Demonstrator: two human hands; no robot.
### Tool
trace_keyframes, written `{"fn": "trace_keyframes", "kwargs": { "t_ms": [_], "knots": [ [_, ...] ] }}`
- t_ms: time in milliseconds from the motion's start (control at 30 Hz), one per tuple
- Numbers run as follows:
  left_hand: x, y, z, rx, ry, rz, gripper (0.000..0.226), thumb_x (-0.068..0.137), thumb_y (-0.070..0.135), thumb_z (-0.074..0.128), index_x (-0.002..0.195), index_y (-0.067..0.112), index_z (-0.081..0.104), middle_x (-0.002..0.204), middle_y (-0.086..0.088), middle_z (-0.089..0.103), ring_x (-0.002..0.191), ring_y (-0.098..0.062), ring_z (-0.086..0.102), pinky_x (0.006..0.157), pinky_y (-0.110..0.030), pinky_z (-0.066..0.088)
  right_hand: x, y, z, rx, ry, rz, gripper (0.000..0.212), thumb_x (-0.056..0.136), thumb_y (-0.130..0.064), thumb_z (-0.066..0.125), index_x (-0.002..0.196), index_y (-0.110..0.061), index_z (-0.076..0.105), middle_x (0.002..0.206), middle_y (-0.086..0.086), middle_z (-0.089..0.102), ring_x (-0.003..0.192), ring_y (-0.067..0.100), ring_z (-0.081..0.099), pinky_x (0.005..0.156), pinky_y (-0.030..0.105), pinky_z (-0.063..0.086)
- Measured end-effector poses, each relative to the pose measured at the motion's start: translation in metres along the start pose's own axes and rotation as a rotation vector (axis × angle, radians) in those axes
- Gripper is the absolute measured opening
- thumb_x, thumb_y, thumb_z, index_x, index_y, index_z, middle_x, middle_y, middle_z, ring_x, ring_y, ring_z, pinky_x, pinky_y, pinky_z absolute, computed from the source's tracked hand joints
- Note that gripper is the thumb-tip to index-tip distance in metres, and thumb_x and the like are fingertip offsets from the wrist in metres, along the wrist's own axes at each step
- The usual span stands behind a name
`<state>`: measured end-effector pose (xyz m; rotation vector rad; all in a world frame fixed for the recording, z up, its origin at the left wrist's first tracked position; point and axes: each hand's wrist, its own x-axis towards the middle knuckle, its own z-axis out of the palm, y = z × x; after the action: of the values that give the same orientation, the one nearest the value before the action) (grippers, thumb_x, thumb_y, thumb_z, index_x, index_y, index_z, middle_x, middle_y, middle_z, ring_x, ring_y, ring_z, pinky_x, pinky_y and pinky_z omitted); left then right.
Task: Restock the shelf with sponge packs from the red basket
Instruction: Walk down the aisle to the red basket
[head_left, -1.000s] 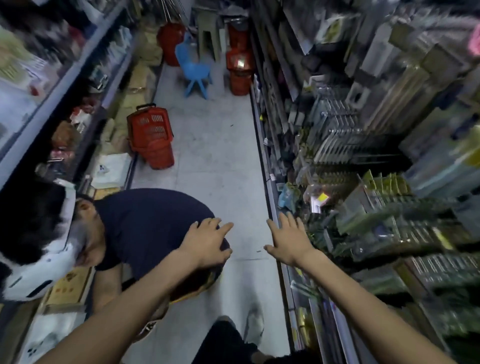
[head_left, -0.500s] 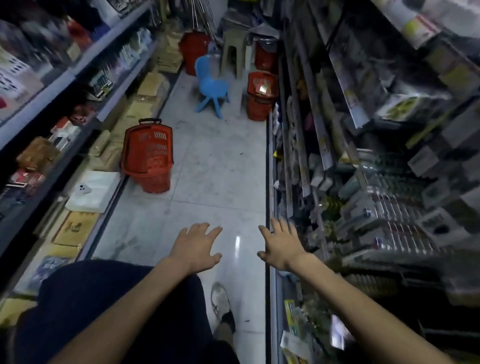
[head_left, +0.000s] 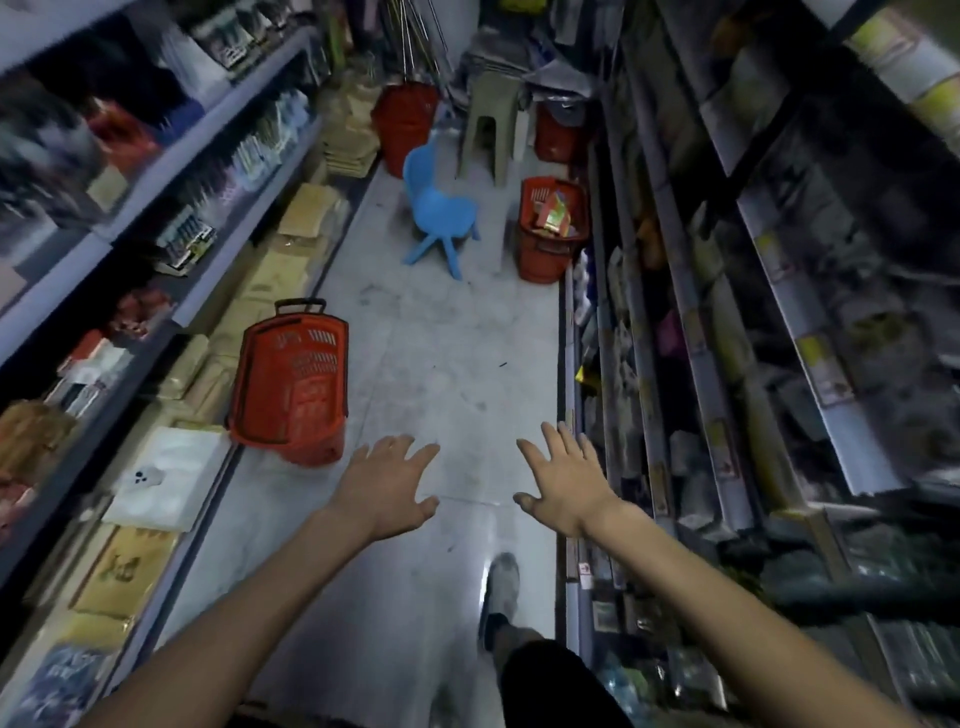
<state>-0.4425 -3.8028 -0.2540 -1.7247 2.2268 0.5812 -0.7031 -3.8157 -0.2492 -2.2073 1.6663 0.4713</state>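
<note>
I look down a narrow shop aisle. A red basket (head_left: 551, 228) holding colourful packs (head_left: 555, 210) stands on the floor far ahead, against the right shelf (head_left: 691, 322). A second red basket (head_left: 291, 384) lies tipped on the left side of the aisle. My left hand (head_left: 387, 483) and my right hand (head_left: 563, 480) are stretched out in front of me over the floor, fingers spread, holding nothing. Both hands are well short of the basket with the packs.
A blue plastic chair (head_left: 436, 208) and a grey stool (head_left: 491, 130) stand mid-aisle beyond the baskets. More red baskets (head_left: 402, 122) sit at the far end. Left shelves (head_left: 156, 234) carry stacked goods; a white pack (head_left: 166, 478) lies low left. My shoe (head_left: 504, 582) shows below.
The person crouching in front of me has dropped out of view. The view has moved forward along the aisle and the far baskets look nearer. Both hands stay spread and hold nothing.
</note>
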Motion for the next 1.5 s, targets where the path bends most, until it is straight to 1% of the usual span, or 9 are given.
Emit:
{"fn": "trace_keyframes", "kwargs": {
  "t_ms": [267, 533, 933, 1100, 1200, 1300, 1333, 1433, 1500],
  "knots": [
    [0.209, -0.037, -0.122, 0.075, -0.008, -0.01, 0.085, 0.088, 0.068, 0.044, 0.161, 0.031, 0.021, 0.165, -0.011, 0.027, 0.149, -0.031, 0.03, 0.118, -0.049, 0.032, 0.193, 0.084, -0.084, 0.099, -0.021, 0.045, 0.08, 0.1, -0.056, 0.046, 0.163, -0.023, 0.009, 0.17, 0.017, -0.005, 0.156, 0.038, -0.009, 0.125, 0.053, 0.001],
    [0.369, -0.063, -0.241, 0.068, 0.057, -0.034, 0.082, 0.093, 0.065, 0.048, 0.162, 0.033, 0.016, 0.168, -0.008, 0.019, 0.153, -0.028, 0.021, 0.121, -0.051, 0.026, 0.36, 0.142, -0.207, 0.156, 0.062, 0.014, 0.078, 0.1, -0.056, 0.046, 0.162, -0.023, 0.012, 0.169, 0.017, 0.001, 0.157, 0.037, -0.004, 0.126, 0.049, 0.0],
    [0.618, -0.151, -0.367, -0.004, 0.184, -0.059, 0.083, 0.094, 0.066, 0.045, 0.162, 0.036, 0.008, 0.171, -0.005, 0.006, 0.157, -0.027, 0.009, 0.125, -0.051, 0.017, 0.622, 0.193, -0.33, 0.165, 0.117, 0.063, 0.084, 0.097, -0.064, 0.046, 0.163, -0.024, 0.013, 0.17, 0.015, 0.001, 0.157, 0.036, -0.006, 0.126, 0.051, -0.001],
    [0.724, -0.187, -0.438, 0.003, 0.23, 0.012, 0.103, 0.07, 0.079, 0.017, 0.162, 0.032, 0.018, 0.169, -0.01, 0.017, 0.155, -0.029, 0.019, 0.122, -0.05, 0.023, 0.715, 0.221, -0.399, 0.146, 0.154, 0.116, 0.084, 0.096, -0.066, 0.046, 0.162, -0.025, 0.014, 0.17, 0.014, 0.001, 0.157, 0.034, -0.006, 0.125, 0.05, -0.001],
    [0.784, -0.199, -0.476, 0.011, 0.246, 0.062, 0.097, 0.073, 0.076, 0.03, 0.159, 0.031, 0.031, 0.163, -0.014, 0.032, 0.148, -0.033, 0.035, 0.115, -0.054, 0.035, 0.755, 0.243, -0.426, 0.173, 0.18, 0.164, 0.087, 0.093, -0.07, 0.045, 0.161, -0.026, 0.016, 0.17, 0.013, 0.001, 0.157, 0.034, -0.006, 0.125, 0.052, -0.001],
    [0.847, -0.202, -0.508, 0.035, 0.251, 0.168, 0.088, 0.074, 0.07, 0.042, 0.146, 0.022, 0.055, 0.146, -0.021, 0.054, 0.128, -0.041, 0.058, 0.096, -0.057, 0.052, 0.792, 0.268, -0.447, 0.221, 0.185, 0.218, 0.102, 0.077, -0.084, 0.024, 0.162, -0.027, 0.014, 0.17, 0.014, 0.003, 0.157, 0.035, -0.004, 0.125, 0.053, 0.0],
    [0.869, -0.202, -0.517, 0.035, 0.24, 0.196, 0.087, 0.074, 0.069, 0.044, 0.145, 0.021, 0.056, 0.145, -0.021, 0.055, 0.127, -0.042, 0.058, 0.094, -0.058, 0.054, 0.805, 0.278, -0.452, 0.239, 0.188, 0.238, 0.107, 0.071, -0.085, 0.017, 0.161, -0.027, 0.015, 0.17, 0.014, 0.004, 0.157, 0.035, -0.004, 0.125, 0.053, 0.0],
    [0.928, -0.191, -0.543, 0.03, 0.24, 0.252, 0.089, 0.075, 0.071, 0.04, 0.151, 0.026, 0.049, 0.153, -0.018, 0.048, 0.137, -0.04, 0.049, 0.102, -0.06, 0.048, 0.842, 0.31, -0.462, 0.272, 0.195, 0.304, 0.106, 0.073, -0.086, 0.02, 0.161, -0.028, 0.017, 0.17, 0.014, 0.006, 0.158, 0.034, -0.004, 0.126, 0.052, -0.001],
    [0.969, -0.18, -0.559, 0.069, 0.234, 0.289, 0.09, 0.075, 0.071, 0.036, 0.154, 0.028, 0.043, 0.157, -0.016, 0.043, 0.142, -0.039, 0.044, 0.108, -0.059, 0.044, 0.87, 0.333, -0.467, 0.287, 0.197, 0.34, 0.11, 0.069, -0.086, 0.014, 0.162, -0.027, 0.015, 0.17, 0.014, 0.006, 0.157, 0.034, -0.005, 0.126, 0.053, -0.001]
  ]
}}
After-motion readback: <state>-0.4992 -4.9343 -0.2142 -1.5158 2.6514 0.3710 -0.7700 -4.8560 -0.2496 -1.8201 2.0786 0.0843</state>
